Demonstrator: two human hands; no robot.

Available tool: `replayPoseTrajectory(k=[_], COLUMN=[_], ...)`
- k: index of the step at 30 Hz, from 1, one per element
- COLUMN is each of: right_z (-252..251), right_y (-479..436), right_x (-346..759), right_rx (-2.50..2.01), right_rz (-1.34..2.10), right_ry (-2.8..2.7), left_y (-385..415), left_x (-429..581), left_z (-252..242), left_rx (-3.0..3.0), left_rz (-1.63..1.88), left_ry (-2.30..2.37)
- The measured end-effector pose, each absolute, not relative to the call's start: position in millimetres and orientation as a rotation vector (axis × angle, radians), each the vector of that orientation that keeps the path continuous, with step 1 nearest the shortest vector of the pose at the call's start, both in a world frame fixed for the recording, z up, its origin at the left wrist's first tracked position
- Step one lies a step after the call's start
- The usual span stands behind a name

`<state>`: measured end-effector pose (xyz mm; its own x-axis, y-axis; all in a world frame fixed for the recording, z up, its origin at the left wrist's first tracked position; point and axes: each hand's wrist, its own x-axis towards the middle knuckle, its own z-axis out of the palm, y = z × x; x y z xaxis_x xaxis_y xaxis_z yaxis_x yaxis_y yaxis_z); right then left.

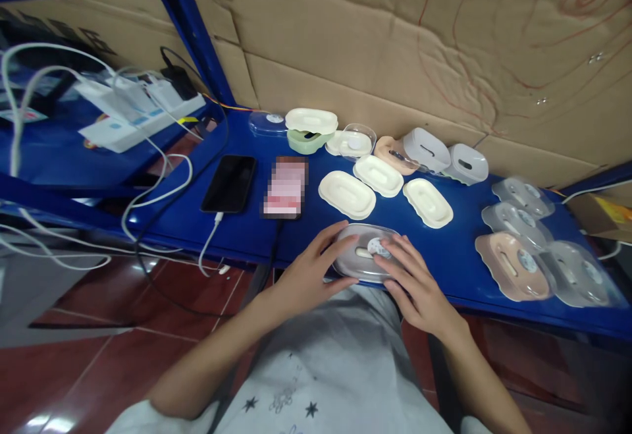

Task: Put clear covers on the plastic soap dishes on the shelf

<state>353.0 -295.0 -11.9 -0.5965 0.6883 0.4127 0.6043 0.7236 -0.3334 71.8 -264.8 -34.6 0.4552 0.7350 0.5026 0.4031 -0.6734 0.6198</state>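
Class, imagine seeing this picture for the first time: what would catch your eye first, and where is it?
At the near edge of the blue shelf, the left hand grips one end of a clear oval case and the right hand lies flat on its lid. Behind it lie three cream oval trays in a row, with a black phone to their left.

You've got a black smartphone (228, 184) on a white charging cable (210, 240), left on the blue metal shelf (464, 240). Three cream oval plastic trays (347, 194) sit mid-shelf. At the right are clear plastic lids (523, 195) and a pink oval plastic base (511, 266). The white power strip (141, 110) is far left, with a brown cardboard sheet (395, 39) behind.
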Motion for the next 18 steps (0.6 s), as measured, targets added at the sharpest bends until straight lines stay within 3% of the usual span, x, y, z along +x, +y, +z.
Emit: replayPoseTrajectory(k=[18], right_z=[-17.7], right_y=[-293.2], right_x=[357.0], right_rx=[-0.988], right_rz=[0.109], right_ry=[-2.397], left_y=[-263.6], left_x=[71.7], left_z=[-37.4], left_rx=[2.312], left_rz=[1.037], left_ry=[0.974])
